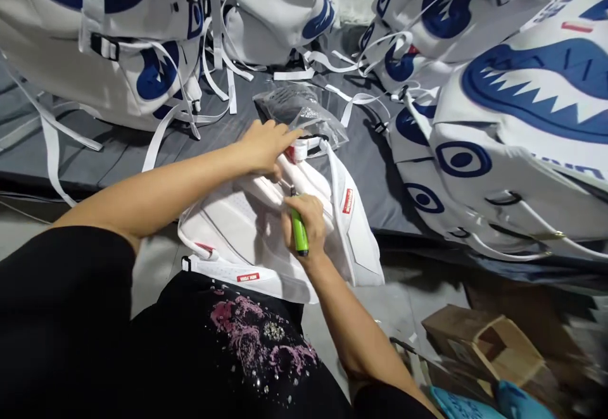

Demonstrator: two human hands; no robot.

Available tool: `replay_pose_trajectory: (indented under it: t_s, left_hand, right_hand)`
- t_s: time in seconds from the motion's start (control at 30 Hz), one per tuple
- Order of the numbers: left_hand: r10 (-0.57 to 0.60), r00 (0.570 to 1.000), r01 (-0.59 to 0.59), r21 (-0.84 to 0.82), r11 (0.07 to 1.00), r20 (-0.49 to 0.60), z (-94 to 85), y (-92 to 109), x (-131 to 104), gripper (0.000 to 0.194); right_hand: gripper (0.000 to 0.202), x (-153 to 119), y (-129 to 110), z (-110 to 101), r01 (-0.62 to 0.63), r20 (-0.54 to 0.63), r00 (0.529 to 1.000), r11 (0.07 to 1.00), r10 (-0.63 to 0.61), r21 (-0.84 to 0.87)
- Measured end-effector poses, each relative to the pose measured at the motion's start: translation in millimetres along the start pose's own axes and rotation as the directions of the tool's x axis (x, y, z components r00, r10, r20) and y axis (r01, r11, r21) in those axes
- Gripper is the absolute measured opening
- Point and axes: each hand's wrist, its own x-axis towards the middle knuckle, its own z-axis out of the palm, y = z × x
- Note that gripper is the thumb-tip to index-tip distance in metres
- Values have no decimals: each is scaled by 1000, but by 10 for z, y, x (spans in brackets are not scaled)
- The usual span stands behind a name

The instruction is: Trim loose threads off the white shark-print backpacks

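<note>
A white backpack point(266, 229) with red labels on its straps lies tilted between my body and the table edge. My left hand point(266, 147) grips its top edge, near the handle and the red tag point(289, 152), thumb on the near side. Just below, my right hand point(306, 219) is closed round a bright green pen-shaped tool point(299, 232) with a black end. The tool's dark tip points up at the bag's top seam. I cannot make out exactly what the tip touches.
More white backpacks with blue shark faces stand on the table at left point(118, 33), back point(270, 14) and right point(522, 90). Loose white straps trail over the grey table cloth point(228, 131). A clear plastic bag point(304, 106) lies behind my hands. An open cardboard box point(489, 343) sits at lower right.
</note>
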Motion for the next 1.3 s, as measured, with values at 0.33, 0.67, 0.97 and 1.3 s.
replay_pose_trajectory:
  t_s: [0.33, 0.67, 0.97, 1.3]
  left_hand:
    - [273, 959, -259, 161, 952, -72, 336, 76, 98, 122]
    - [157, 988, -157, 67, 985, 1, 487, 144, 243, 98]
    - [200, 978, -206, 100, 973, 66, 547, 94, 335, 122]
    - [177, 983, -180, 78, 981, 43, 530, 139, 305, 90]
  right_hand:
    - [36, -203, 186, 70, -204, -24, 976, 956, 214, 211]
    - [39, -73, 346, 7, -452, 88, 886, 810, 454, 373]
    - [29, 32, 450, 20, -566, 95, 816, 756, 570, 329]
    - [36, -1, 528, -21, -486, 51, 874, 872, 483, 62]
